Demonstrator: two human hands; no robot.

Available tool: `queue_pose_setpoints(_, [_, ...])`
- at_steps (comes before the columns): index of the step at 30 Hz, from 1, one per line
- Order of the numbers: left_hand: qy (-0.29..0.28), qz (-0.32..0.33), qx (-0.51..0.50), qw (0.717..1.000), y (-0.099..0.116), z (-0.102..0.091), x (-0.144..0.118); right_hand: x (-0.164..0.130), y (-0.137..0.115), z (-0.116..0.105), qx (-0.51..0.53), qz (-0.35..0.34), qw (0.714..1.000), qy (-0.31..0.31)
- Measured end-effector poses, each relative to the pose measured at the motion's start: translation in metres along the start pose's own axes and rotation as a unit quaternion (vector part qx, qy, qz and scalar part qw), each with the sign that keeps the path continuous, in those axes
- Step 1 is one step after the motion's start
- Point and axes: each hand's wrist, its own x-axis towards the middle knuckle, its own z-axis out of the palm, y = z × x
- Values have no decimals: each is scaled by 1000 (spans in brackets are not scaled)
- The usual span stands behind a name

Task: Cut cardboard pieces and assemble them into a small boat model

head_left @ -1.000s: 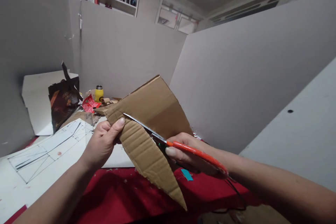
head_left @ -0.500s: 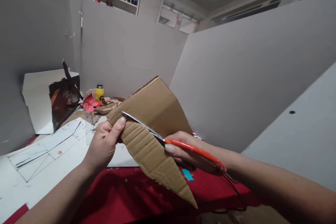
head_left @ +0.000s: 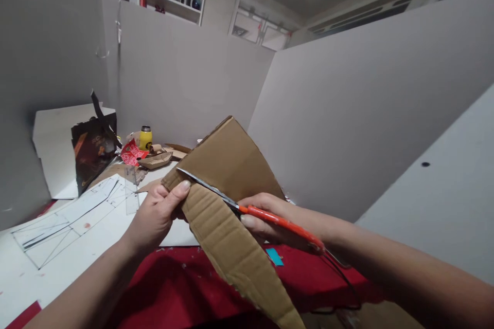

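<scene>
Head view.

Item: left hand (head_left: 160, 211), ours. Fingers pinched narrow, thumb laid flat on the upper face of a brown cardboard sheet (head_left: 247, 162), at its left corner; the other fingers are partly hidden.

Item: right hand (head_left: 270, 234), ours. Fingers closed about the scissors (head_left: 266, 216), orange-handled; we cannot tell how far apart the handle loops stand.

Position: the sheet stands tilted between and beyond our hands, its top corner raised. One blade of the scissors lies across its face, the tip just above the left thumb. Below the blade, a ribbed cardboard strip (head_left: 235, 252) slants down to the right, passing in front of the red covering (head_left: 170, 280); its lower end runs out of view.

Surroundings, left on the desk: line-drawn paper (head_left: 69, 231); clear ruler (head_left: 131, 190); boat-shaped cardboard scrap (head_left: 155, 161); red printed piece (head_left: 132, 154); yellow bottle (head_left: 145, 139). Turquoise scrap (head_left: 274, 257), on the covering near our right hand.

Changes against half a second ago: the strip reaches lower, its pointed end then visible; the sheet's top corner sits slightly lower; both hands keep their holds.
</scene>
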Motion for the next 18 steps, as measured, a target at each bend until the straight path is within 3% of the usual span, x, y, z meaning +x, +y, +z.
queue_pose_setpoints(5, [31, 8, -1, 999, -2, 3, 0, 5, 5, -1, -27, 23, 999, 27])
queue_pose_setpoints(11, [94, 83, 4, 992, 1, 10, -3, 9, 5, -6, -61, -5, 998, 23])
queue_pose_setpoints(18, [65, 94, 11, 993, -3, 5, -1, 10, 2, -8, -103, -18, 994, 15])
